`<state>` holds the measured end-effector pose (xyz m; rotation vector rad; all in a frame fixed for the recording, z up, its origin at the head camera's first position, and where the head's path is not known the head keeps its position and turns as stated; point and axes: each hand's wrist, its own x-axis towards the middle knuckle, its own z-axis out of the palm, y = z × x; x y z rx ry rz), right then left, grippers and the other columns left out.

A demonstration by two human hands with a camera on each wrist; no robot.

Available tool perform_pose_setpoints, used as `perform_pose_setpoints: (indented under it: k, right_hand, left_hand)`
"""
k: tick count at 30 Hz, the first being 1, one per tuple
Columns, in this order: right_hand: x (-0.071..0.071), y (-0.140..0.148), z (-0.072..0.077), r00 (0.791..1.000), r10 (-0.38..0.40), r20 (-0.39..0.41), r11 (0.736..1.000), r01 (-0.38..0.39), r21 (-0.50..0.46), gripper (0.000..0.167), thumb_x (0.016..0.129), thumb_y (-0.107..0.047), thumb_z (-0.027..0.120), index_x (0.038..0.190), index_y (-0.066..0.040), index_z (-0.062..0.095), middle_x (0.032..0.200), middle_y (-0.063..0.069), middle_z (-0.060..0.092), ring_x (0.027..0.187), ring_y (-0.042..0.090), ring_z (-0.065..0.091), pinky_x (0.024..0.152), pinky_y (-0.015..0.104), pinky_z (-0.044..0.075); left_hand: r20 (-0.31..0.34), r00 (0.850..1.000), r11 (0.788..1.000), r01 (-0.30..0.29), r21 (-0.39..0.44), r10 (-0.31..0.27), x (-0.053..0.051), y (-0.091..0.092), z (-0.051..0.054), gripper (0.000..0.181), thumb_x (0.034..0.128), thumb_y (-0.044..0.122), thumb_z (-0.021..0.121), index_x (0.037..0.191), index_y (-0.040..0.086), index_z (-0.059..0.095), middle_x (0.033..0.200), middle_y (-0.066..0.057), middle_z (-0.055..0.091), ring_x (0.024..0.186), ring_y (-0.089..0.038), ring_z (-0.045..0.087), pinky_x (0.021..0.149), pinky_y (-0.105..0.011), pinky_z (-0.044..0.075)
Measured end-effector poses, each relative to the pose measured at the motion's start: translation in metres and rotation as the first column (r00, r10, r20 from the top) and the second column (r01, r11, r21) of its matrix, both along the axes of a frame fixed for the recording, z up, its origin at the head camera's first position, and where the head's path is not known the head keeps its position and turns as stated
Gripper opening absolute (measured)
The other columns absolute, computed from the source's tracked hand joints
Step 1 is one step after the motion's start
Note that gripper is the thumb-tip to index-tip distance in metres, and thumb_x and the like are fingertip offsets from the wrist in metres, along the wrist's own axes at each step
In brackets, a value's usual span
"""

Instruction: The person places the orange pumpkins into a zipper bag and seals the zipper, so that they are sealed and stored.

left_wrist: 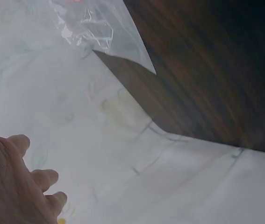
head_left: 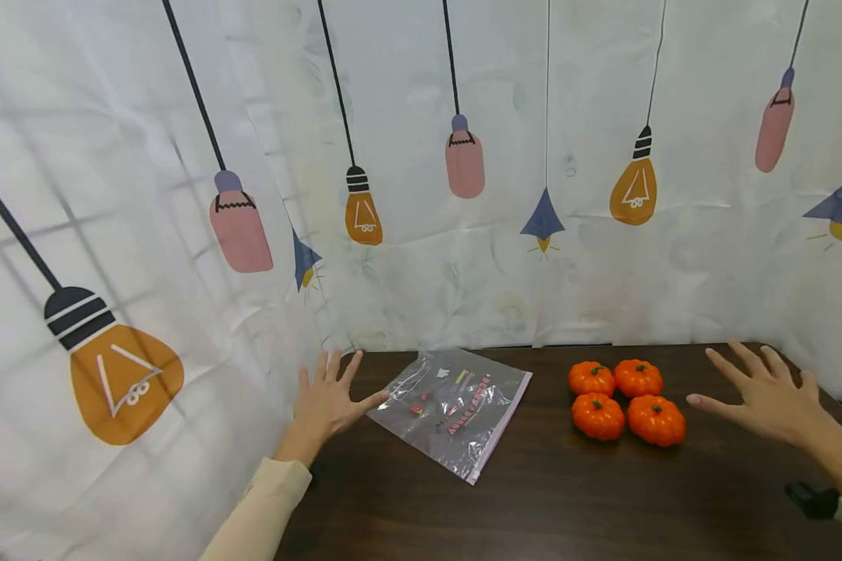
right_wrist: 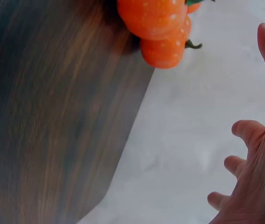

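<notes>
My left hand (head_left: 328, 401) is spread at the left of the table, its thumb near the left edge of a clear zip bag (head_left: 428, 428) with red print. The bag lies flat, its pale zip strip on the right side. Several small orange pumpkins (head_left: 656, 421) sit grouped right of the bag, glossy with green stems. To their right my right hand (head_left: 772, 389) is held with fingers apart, holding nothing. In the right wrist view, that hand (right_wrist: 256, 163) is apart from the pumpkins (right_wrist: 162, 52). The left wrist view shows the left hand (left_wrist: 17, 179) holding nothing, with a bag corner (left_wrist: 109, 32) above.
A dark brown wooden table (head_left: 533, 506) carries these things. White curtain (head_left: 421, 280) with printed lamps and bulbs rises along its back and left edges. Black straps or devices sit at the wrists, one (head_left: 811, 499) by the right sleeve.
</notes>
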<state>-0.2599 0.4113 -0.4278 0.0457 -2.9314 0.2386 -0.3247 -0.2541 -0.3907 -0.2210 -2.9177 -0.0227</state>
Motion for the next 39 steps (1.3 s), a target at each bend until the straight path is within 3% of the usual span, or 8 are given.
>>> perform_pose_setpoints:
  k: [11,19,24,28,34,39]
  right_hand:
    - [0.011,-0.021,-0.013,0.996,0.094,-0.008,0.995,-0.094,-0.014,0.097,0.094,-0.068,0.055,0.165,-0.023,0.008,0.171,0.021,-0.002,0.143,0.066,0.008,0.092,0.089,0.011]
    - [0.017,-0.040,-0.021,0.990,0.138,-0.026,0.989,-0.139,-0.044,0.095,0.094,-0.066,0.058,0.166,-0.026,0.010,0.171,0.019,0.001,0.147,0.061,0.007,0.094,0.087,0.010]
    - [0.022,-0.056,-0.023,0.984,0.156,-0.081,0.986,-0.160,-0.042,0.095,0.091,-0.064,0.063,0.165,-0.023,0.019,0.170,0.019,0.011,0.148,0.056,0.010,0.097,0.085,0.012]
    - [0.025,-0.072,-0.022,0.975,0.176,-0.133,0.982,-0.184,-0.049,0.093,0.089,-0.063,0.066,0.160,-0.015,0.032,0.166,0.020,0.020,0.145,0.054,0.019,0.100,0.082,0.013]
    - [0.023,-0.093,-0.020,0.959,0.209,-0.193,0.970,-0.228,-0.083,0.088,0.087,-0.059,0.072,0.150,-0.003,0.046,0.157,0.022,0.031,0.137,0.053,0.026,0.098,0.075,0.019]
    - [0.019,-0.109,-0.021,0.932,0.238,-0.275,0.951,-0.281,-0.129,0.080,0.086,-0.052,0.076,0.144,-0.003,0.050,0.151,0.022,0.038,0.133,0.051,0.031,0.095,0.073,0.022]
  left_hand:
    - [-0.015,1.000,1.000,0.013,0.025,-0.013,0.015,0.008,-0.024,0.102,0.0844,0.087,0.044,0.164,0.028,0.021,0.170,-0.018,0.017,0.159,-0.041,0.010,0.120,-0.073,0.007]
    - [0.032,0.999,0.996,0.011,0.085,-0.013,0.023,0.012,-0.041,0.102,0.0848,0.086,0.046,0.164,0.030,0.016,0.171,-0.016,0.011,0.159,-0.041,0.006,0.121,-0.071,0.004]
    - [0.037,0.999,0.989,0.009,0.145,-0.014,0.026,0.018,-0.050,0.099,0.0863,0.083,0.048,0.164,0.030,0.017,0.171,-0.016,0.011,0.159,-0.042,0.006,0.122,-0.070,0.006]
    - [0.026,0.999,0.983,0.018,0.180,-0.023,0.028,0.024,-0.056,0.097,0.0869,0.082,0.048,0.164,0.030,0.021,0.171,-0.017,0.015,0.158,-0.043,0.010,0.121,-0.071,0.008]
    - [-0.024,0.998,0.964,0.057,0.261,-0.052,0.029,0.038,-0.062,0.094,0.0877,0.080,0.051,0.163,0.030,0.024,0.169,-0.018,0.024,0.156,-0.044,0.019,0.120,-0.071,0.013]
    - [-0.118,0.989,0.924,0.123,0.363,-0.086,0.027,0.052,-0.061,0.089,0.0887,0.075,0.056,0.160,0.025,0.035,0.162,-0.019,0.039,0.151,-0.042,0.034,0.119,-0.067,0.025]
